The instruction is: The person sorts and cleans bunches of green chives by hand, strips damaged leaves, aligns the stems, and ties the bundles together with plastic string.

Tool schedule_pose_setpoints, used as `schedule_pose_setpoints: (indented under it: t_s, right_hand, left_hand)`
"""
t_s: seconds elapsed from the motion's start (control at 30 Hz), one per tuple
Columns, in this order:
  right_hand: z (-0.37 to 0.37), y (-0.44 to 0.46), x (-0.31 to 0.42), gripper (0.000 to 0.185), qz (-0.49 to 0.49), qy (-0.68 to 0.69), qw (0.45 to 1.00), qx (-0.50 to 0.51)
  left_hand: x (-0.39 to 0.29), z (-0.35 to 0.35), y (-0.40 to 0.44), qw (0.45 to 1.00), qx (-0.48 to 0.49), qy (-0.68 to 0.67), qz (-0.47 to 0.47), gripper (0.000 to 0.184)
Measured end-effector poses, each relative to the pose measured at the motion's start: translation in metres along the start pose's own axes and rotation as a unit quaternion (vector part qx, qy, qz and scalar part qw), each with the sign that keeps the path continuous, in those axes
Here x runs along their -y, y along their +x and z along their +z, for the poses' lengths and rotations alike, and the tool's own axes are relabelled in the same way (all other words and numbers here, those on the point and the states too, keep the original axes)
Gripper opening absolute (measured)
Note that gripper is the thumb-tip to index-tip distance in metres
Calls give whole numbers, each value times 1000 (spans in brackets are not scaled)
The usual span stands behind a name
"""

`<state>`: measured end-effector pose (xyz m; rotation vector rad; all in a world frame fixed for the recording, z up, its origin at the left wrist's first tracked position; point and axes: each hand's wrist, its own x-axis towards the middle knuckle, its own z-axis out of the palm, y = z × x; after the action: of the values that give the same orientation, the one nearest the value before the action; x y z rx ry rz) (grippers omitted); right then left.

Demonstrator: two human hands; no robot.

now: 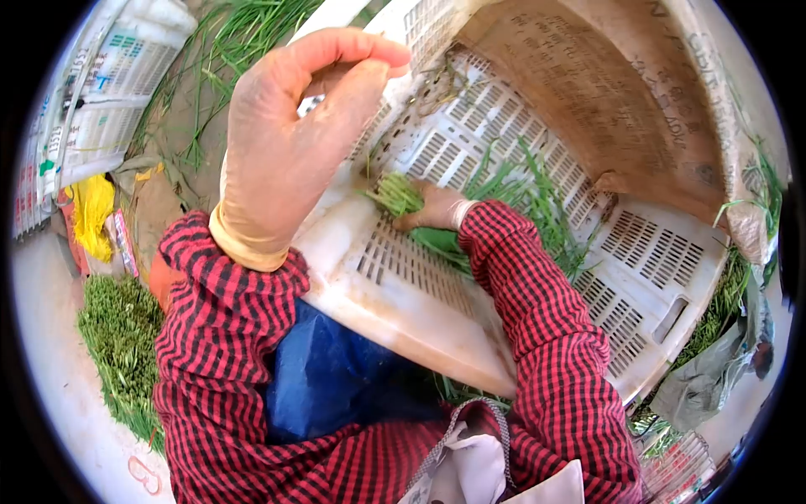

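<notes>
My left hand (294,143), in a thin glove with a yellow cuff, is raised above the near left rim of a white slotted plastic crate (411,269). Its fingers curl in so that thumb and forefinger meet, and nothing sticks out of them. Down inside the crate, my right hand (432,208), also gloved, is closed around a bunch of chive-like green stalks (396,195). The cut ends point left. Long green leaves (537,189) spread to the right behind my right wrist, partly hidden by the checked sleeve.
Brown cardboard (588,92) with handwriting lines the crate's far side. To the left stand stacked white crates (109,84), a yellow bag (91,214) and a dense pile of green stalks (122,353). Loose greens (243,42) lie on the ground at the top. A grey plastic sheet (701,386) is at right.
</notes>
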<state>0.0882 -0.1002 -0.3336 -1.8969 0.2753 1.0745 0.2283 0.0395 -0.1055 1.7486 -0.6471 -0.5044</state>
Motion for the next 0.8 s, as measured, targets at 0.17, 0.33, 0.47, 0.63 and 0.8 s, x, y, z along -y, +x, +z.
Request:
schedule_pose_setpoints:
  t_s: [0.17,0.33,0.47,0.63,0.8]
  right_hand:
    - [18,6,-40,93,-89,80,992,36]
    - [31,-17,-46,83,-43,187,978,81]
    - [30,-55,-18,70,8,71,997,-41]
    - [27,-131,13,72,-98,184,971,-117]
    - [-7,-283,84,71,-188,414,862,-223]
  left_hand:
    - [2,-2,1,1000,8,8,21,19]
    - [5,0,4,999,-18,-34,8,18]
    - [12,-2,6,998,-27,-59,8,18]
    - [16,-6,9,992,-40,-121,-1,20]
    - [-8,3,-14,953,-22,-300,-30,61]
